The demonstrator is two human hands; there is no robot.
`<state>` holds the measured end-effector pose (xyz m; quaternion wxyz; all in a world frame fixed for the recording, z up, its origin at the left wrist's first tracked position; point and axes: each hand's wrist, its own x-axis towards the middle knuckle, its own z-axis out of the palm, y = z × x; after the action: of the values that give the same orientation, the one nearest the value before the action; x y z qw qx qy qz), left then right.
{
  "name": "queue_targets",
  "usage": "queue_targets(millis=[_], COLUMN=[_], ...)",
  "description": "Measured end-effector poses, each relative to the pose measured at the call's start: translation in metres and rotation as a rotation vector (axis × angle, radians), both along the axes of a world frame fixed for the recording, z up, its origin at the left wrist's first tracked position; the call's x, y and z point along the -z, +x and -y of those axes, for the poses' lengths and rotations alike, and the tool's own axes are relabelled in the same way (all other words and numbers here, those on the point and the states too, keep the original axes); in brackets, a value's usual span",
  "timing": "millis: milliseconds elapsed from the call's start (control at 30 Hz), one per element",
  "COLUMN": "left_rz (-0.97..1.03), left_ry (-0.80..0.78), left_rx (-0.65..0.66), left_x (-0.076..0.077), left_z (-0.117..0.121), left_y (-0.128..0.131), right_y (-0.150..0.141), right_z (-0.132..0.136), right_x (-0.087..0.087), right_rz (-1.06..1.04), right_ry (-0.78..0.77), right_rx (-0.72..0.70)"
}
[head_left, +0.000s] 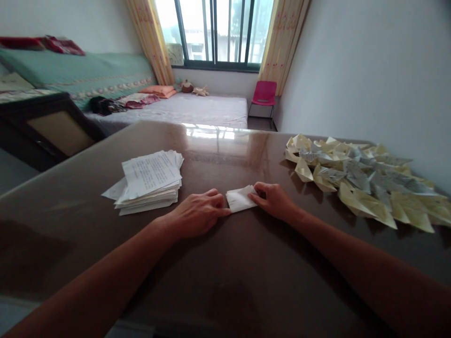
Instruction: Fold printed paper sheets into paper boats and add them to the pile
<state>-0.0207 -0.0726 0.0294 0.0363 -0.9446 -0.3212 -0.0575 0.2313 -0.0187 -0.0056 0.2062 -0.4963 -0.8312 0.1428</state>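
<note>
A small folded sheet of white paper (240, 199) lies on the brown table in front of me. My right hand (274, 201) pinches its right end between thumb and fingers. At the paper's left edge is my left hand (199, 213), its fingers curled and its thumb tip touching the lower left corner. Left of that hand sits a stack of printed sheets (151, 176), loosely squared with some corners sticking out. Many folded paper boats (355, 169), cream and printed grey, are grouped at the table's right side.
The glossy table (218, 272) reflects the window (214, 33). Beyond its far edge are a bed (211, 108) with pillows and cloths, and a pink chair (264, 93). A dark wooden cabinet (52, 126) stands at left; a white wall (359, 70) runs along the right.
</note>
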Motion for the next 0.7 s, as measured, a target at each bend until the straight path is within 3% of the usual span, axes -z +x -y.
queue_targets(millis=[300, 433, 567, 700], left_rz=[-0.039, 0.050, 0.193, 0.089], left_ry=[-0.025, 0.001, 0.029, -0.075], left_rx=[-0.018, -0.068, -0.035, 0.014], left_x=[0.001, 0.004, 0.014, 0.028], left_z=[-0.002, -0.002, 0.000, 0.002], left_y=[-0.004, -0.001, 0.011, 0.021], right_y=[0.000, -0.001, -0.001, -0.001], right_z=[-0.001, -0.002, -0.003, -0.002], right_x=[0.002, 0.004, 0.005, 0.005], right_rz=[0.058, 0.057, 0.064, 0.085], right_ry=[0.002, -0.003, 0.010, 0.038], right_rx=[0.027, 0.031, 0.033, 0.031])
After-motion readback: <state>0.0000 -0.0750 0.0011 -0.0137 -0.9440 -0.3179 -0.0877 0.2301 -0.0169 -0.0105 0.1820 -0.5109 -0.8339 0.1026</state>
